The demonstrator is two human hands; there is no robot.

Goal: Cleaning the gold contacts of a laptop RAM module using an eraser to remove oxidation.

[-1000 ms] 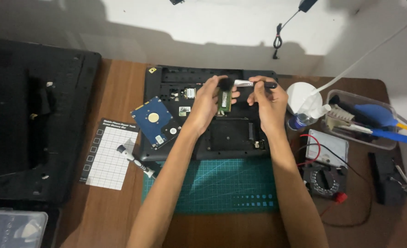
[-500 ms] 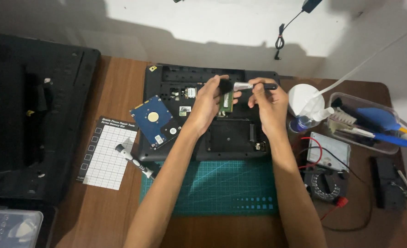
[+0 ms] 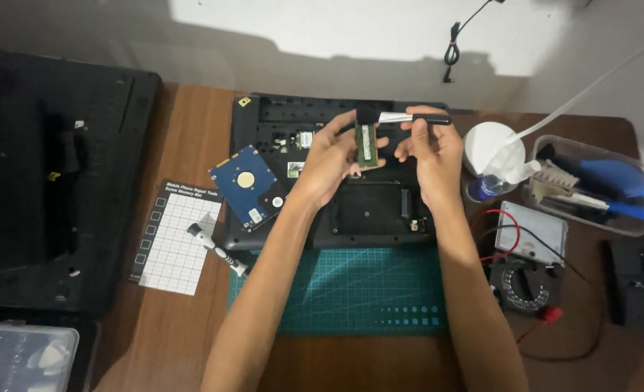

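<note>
Two bare hands meet above an opened black laptop [image 3: 315, 127] lying bottom-up on a wooden desk [image 3: 191, 131]. The left hand [image 3: 329, 156] pinches a small green memory module [image 3: 366, 144] between thumb and fingers, holding it upright on its short end, just off the laptop's open bay. The right hand [image 3: 429, 152] sits just beside it, its fingers closed around the dark handle of a small brush [image 3: 402, 117], which lies level; the brush's black bristle head touches or nearly touches the top edge of the module.

Below both wrists, the laptop's near edge rests on a green cutting mat [image 3: 365, 297]. Outward from the left hand, a blue-labelled hard drive [image 3: 247, 185] leans on the laptop's left edge. Further out and toward the person, a screwdriver [image 3: 217, 249] lies across the corner of a white gridded sheet [image 3: 177, 236]. Well beyond that, a large black case [image 3: 53, 189] fills the desk's left side.

Outward from the right hand stands a white round container [image 3: 485, 141] with a small spray bottle [image 3: 500, 180] near it. Further on, a clear tray [image 3: 590, 218] holds blue-handled tools. Nearer the right forearm lies an analogue multimeter [image 3: 529, 250] with red and black leads.
</note>
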